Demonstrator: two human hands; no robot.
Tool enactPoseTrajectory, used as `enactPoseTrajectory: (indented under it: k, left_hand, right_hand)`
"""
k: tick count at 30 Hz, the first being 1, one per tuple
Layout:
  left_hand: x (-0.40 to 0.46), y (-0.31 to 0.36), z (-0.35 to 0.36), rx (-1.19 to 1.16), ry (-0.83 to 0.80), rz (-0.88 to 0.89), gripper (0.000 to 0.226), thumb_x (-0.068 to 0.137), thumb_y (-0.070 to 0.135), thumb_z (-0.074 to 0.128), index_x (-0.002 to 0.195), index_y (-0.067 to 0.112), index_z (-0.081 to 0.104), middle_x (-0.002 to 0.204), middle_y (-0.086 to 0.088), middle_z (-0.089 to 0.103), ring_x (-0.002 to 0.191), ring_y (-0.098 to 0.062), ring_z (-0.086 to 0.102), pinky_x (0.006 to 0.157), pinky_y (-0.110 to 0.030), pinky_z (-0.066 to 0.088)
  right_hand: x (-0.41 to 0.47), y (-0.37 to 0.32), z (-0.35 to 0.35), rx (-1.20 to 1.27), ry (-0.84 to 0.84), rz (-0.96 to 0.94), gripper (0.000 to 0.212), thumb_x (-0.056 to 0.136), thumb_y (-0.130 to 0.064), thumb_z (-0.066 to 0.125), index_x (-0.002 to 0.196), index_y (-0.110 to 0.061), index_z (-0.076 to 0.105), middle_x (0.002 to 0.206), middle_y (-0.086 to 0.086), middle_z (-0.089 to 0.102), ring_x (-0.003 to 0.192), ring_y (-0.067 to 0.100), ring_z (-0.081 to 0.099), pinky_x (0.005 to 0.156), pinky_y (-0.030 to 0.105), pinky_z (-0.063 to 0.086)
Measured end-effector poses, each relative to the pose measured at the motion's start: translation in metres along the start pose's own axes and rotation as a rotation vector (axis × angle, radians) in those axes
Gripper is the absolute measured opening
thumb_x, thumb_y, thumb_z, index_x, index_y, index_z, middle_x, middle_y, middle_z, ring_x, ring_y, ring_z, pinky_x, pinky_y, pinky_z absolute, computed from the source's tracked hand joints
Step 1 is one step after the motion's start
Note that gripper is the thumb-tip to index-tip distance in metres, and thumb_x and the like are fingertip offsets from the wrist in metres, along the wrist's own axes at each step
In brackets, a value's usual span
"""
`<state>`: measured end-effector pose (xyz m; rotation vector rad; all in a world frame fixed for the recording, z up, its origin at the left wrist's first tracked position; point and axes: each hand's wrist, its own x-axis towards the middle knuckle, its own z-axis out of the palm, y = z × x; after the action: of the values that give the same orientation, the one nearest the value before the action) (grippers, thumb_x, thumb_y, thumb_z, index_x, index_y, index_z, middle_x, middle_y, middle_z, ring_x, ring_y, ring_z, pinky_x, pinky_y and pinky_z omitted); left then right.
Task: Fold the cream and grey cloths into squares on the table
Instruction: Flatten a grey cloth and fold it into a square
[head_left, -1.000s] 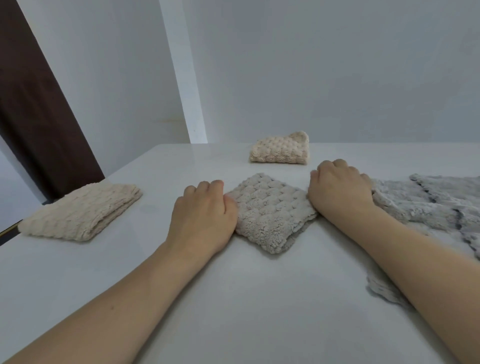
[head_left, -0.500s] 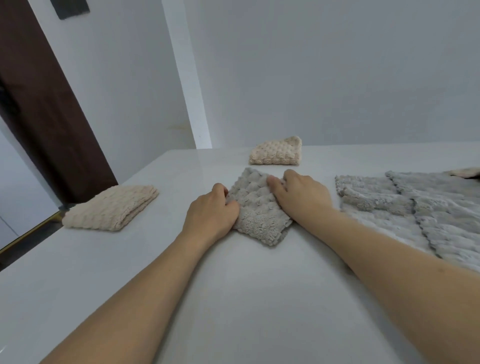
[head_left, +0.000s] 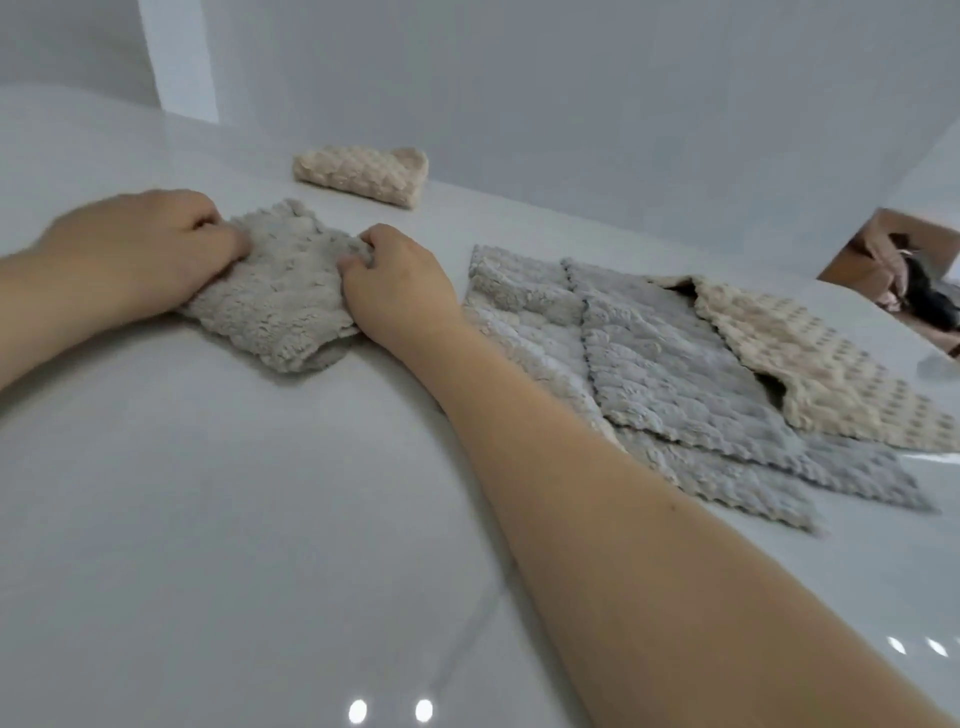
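- Nearest the camera it's just bare white table (head_left: 260, 519), with the right forearm running up across it toward 12 o'clock.
- Next out, the folded grey cloth (head_left: 275, 306) sits between the two hands: left hand (head_left: 140, 249) at its 9 o'clock edge, right hand (head_left: 400, 280) at its 3 o'clock edge. Both have their fingers curled into the pile, so each is pinching its own side of the bundle.
- That's the bit that matters, I'd say: the cloth's long axis runs roughly 10 to 4, the grips are at opposite ends, and neither hand looks any closer than the other. Any squaring up or shifting probably needs both hands going together.
- At 3 o'clock of the right hand, just beside it, there's the unfolded pile (head_left: 649, 374), grey cloths overlapped with a cream one on the far side. Right hand is clearly nearer for that.
- Furthest out, around 12 o'clock, a folded cream cloth (head_left: 363, 174) sits near the wall, well apart from both hands.
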<state>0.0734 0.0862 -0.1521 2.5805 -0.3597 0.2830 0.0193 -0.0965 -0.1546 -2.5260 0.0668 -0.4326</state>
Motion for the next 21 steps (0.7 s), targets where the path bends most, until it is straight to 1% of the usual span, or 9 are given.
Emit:
enactPoseTrajectory:
  k: [2, 3, 5, 8, 10, 12, 15, 18, 21]
  left_hand:
    - [0.029, -0.031, 0.02, -0.016, 0.006, 0.01, 0.051, 0.068, 0.07, 0.045, 0.075, 0.022, 0.059, 0.079, -0.014, 0.06, 0.082, -0.036, 0.058, 0.082, -0.049, 0.051]
    - [0.045, -0.05, 0.03, -0.038, -0.011, 0.015, 0.055, 0.064, 0.074, 0.049, 0.074, 0.021, 0.057, 0.076, -0.017, 0.059, 0.079, -0.037, 0.057, 0.08, -0.05, 0.051]
    - [0.053, -0.061, 0.033, -0.061, 0.0, 0.023, 0.065, 0.059, 0.083, 0.052, 0.074, 0.02, 0.053, 0.08, -0.023, 0.059, 0.079, -0.037, 0.056, 0.079, -0.05, 0.051]
    - [0.016, -0.016, 0.012, 0.008, 0.02, 0.058, 0.041, 0.078, 0.061, 0.041, 0.079, 0.022, 0.052, 0.082, -0.012, 0.059, 0.081, -0.034, 0.055, 0.077, -0.045, 0.048]
    - [-0.005, 0.007, 0.003, 0.037, 0.023, 0.071, 0.035, 0.085, 0.053, 0.038, 0.083, 0.02, 0.05, 0.087, -0.013, 0.058, 0.085, -0.034, 0.053, 0.076, -0.043, 0.044]
    - [-0.015, 0.01, -0.001, 0.09, 0.005, 0.058, 0.029, 0.096, 0.041, 0.038, 0.088, 0.015, 0.049, 0.09, -0.014, 0.056, 0.085, -0.034, 0.05, 0.074, -0.041, 0.04]
    - [-0.035, 0.008, -0.002, 0.153, 0.03, 0.033, 0.029, 0.099, 0.035, 0.034, 0.094, 0.01, 0.047, 0.088, -0.012, 0.051, 0.084, -0.033, 0.048, 0.072, -0.04, 0.038]
    - [-0.064, 0.012, -0.01, 0.176, 0.039, 0.001, 0.028, 0.099, 0.033, 0.033, 0.093, 0.008, 0.044, 0.078, -0.007, 0.049, 0.08, -0.033, 0.049, 0.066, -0.038, 0.035]
    - [-0.092, 0.018, -0.02, 0.169, 0.031, -0.048, 0.026, 0.098, 0.031, 0.034, 0.092, 0.008, 0.043, 0.073, -0.004, 0.045, 0.073, -0.031, 0.047, 0.06, -0.037, 0.03]
  right_hand:
    - [0.002, 0.004, 0.0, 0.018, 0.018, -0.004, 0.02, 0.094, -0.023, 0.044, 0.104, -0.012, 0.057, 0.103, 0.005, 0.062, 0.094, 0.026, 0.056, 0.084, 0.041, 0.048]
    - [0.003, 0.005, 0.0, 0.046, 0.026, 0.003, 0.02, 0.094, -0.023, 0.045, 0.105, -0.012, 0.057, 0.103, 0.005, 0.063, 0.095, 0.026, 0.056, 0.083, 0.04, 0.048]
    - [0.005, 0.008, -0.001, 0.096, 0.039, 0.027, 0.023, 0.094, -0.023, 0.046, 0.11, -0.013, 0.059, 0.107, 0.006, 0.063, 0.098, 0.025, 0.056, 0.082, 0.035, 0.046]
    - [0.01, 0.011, -0.002, 0.134, 0.046, 0.038, 0.029, 0.096, -0.025, 0.048, 0.119, -0.014, 0.062, 0.116, 0.006, 0.064, 0.106, 0.024, 0.056, 0.082, 0.029, 0.042]
    - [0.011, 0.011, -0.004, 0.172, 0.037, 0.042, 0.028, 0.096, -0.027, 0.05, 0.116, -0.014, 0.065, 0.114, 0.005, 0.066, 0.106, 0.023, 0.058, 0.084, 0.03, 0.044]
    - [0.007, 0.009, -0.007, 0.185, 0.007, 0.043, 0.026, 0.096, -0.027, 0.052, 0.113, -0.014, 0.067, 0.11, 0.004, 0.067, 0.102, 0.022, 0.059, 0.082, 0.029, 0.045]
    - [-0.002, 0.003, -0.014, 0.133, -0.07, 0.017, 0.028, 0.096, -0.028, 0.054, 0.115, -0.012, 0.066, 0.111, 0.005, 0.067, 0.102, 0.02, 0.059, 0.081, 0.026, 0.043]
    - [-0.019, -0.007, -0.02, 0.123, -0.13, 0.011, 0.026, 0.095, -0.027, 0.054, 0.109, -0.009, 0.068, 0.102, 0.007, 0.069, 0.097, 0.022, 0.061, 0.084, 0.031, 0.048]
    - [-0.041, -0.015, -0.024, 0.114, -0.172, 0.016, 0.027, 0.096, -0.029, 0.053, 0.111, -0.011, 0.067, 0.103, 0.005, 0.069, 0.098, 0.021, 0.061, 0.088, 0.032, 0.048]
